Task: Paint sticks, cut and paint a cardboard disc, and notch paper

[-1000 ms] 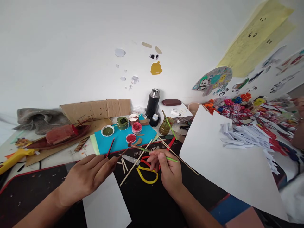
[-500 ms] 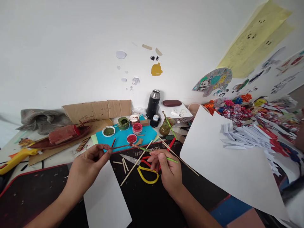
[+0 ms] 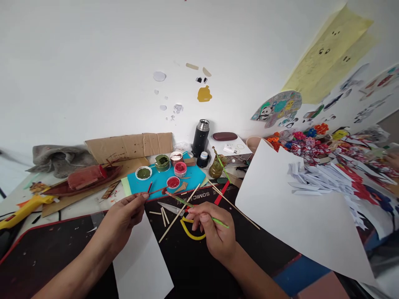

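Observation:
My left hand (image 3: 129, 216) pinches a thin reddish-brown stick (image 3: 157, 191) near one end, its free end pointing right. In my right hand (image 3: 216, 230) is a green-handled paintbrush (image 3: 181, 199), held like a pen. The brush tip, dark with paint, meets the stick's right end. Just behind them stand an open tub of red paint (image 3: 173, 182) and a pinkish-red tub (image 3: 180, 168). A green paint tub (image 3: 162, 162) and a lid of green paint (image 3: 143, 172) sit farther left. Scissors (image 3: 193, 237) with yellow and red handles lie partly hidden beneath my right hand.
Plain wooden sticks (image 3: 174, 222) lie around the scissors. A murky jar (image 3: 218, 167) holds another brush. Behind are a black flask (image 3: 201, 139) and cardboard (image 3: 131, 146). A model boat (image 3: 84, 178) and yellow glue gun (image 3: 31, 205) are left, large white paper (image 3: 280, 207) right.
My left hand has turned and closed more around the stick. The brush has slid left and tilted more steeply, its tip now at the stick's end. My right hand has dropped slightly.

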`<state>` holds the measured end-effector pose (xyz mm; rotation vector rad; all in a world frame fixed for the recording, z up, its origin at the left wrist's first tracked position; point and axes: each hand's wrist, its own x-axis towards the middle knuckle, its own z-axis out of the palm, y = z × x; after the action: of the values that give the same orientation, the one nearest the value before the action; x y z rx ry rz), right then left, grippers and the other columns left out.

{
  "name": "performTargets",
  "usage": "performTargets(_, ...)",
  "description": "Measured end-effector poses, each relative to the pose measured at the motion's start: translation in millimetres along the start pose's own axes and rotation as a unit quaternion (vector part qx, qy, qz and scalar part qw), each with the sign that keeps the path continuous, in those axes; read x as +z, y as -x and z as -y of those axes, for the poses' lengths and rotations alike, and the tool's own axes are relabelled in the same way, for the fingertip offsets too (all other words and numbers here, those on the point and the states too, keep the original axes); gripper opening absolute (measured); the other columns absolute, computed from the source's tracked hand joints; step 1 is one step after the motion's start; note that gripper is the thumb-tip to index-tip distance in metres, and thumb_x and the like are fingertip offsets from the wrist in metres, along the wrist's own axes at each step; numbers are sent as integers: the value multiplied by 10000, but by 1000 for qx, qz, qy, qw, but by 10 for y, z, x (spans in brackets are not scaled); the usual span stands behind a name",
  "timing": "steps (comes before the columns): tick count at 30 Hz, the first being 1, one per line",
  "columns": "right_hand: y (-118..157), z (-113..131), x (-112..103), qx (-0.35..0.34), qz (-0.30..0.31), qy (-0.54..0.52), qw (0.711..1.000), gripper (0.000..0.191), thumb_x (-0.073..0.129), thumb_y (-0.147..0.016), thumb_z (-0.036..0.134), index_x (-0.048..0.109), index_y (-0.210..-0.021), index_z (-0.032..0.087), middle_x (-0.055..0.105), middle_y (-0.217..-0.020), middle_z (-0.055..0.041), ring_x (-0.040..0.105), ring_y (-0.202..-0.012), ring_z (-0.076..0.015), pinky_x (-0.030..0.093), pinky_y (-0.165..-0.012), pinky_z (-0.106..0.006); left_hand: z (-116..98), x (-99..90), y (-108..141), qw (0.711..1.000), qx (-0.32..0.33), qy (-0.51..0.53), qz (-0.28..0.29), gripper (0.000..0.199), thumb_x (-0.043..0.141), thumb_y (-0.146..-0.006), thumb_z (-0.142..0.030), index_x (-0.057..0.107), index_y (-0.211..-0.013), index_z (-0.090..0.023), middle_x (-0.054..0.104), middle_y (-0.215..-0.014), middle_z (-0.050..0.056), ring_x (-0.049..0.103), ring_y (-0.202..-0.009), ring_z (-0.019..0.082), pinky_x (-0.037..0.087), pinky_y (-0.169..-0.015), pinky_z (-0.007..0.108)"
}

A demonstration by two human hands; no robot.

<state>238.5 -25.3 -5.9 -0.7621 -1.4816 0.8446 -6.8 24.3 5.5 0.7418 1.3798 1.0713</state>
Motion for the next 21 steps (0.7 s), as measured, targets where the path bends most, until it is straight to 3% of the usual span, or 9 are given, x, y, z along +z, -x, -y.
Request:
performTargets(5,-6,-9,-39,52,-69,4,996,345,573,-1163,420,849,-1103,223,844,-883,-86,735,-588,-158,573,-522,-253,8,-24,4,1000,14,-4,13,569,922,-559,-524,422,-576,-254,283,-541,-118,207,-502,65,192,-457,242)
performTargets(12,13,33,-43,35,-18,11,999,359,561,-1162,431,855,-1114,230,848,-895,-94,745,-602,-176,581,-537,-277,40,-5,-6,1000,1,11,13,598,956,-515,-486,411,-583,-252,274,-546,-123,186,-507,59,177,-457,230)
performTargets(18,1,-8,-57,57,-68,1,996,352,573,-1163,430,850,-1107,221,849,-890,-90,736,-581,-159,547,-507,-250,35,-7,-3,1000,-1,12,5,595,972,-500,-498,443,-587,-242,296,-540,-121,199,-511,60,182,-460,232)
performTargets(21,9,8,-55,46,-47,-5,998,357,565,-1166,430,849,-1109,221,852,-896,-94,734,-581,-156,540,-503,-247,38,-8,-7,1000,7,-3,-7,570,961,-514,-576,524,-617,-226,320,-533,-118,203,-512,64,175,-473,236)
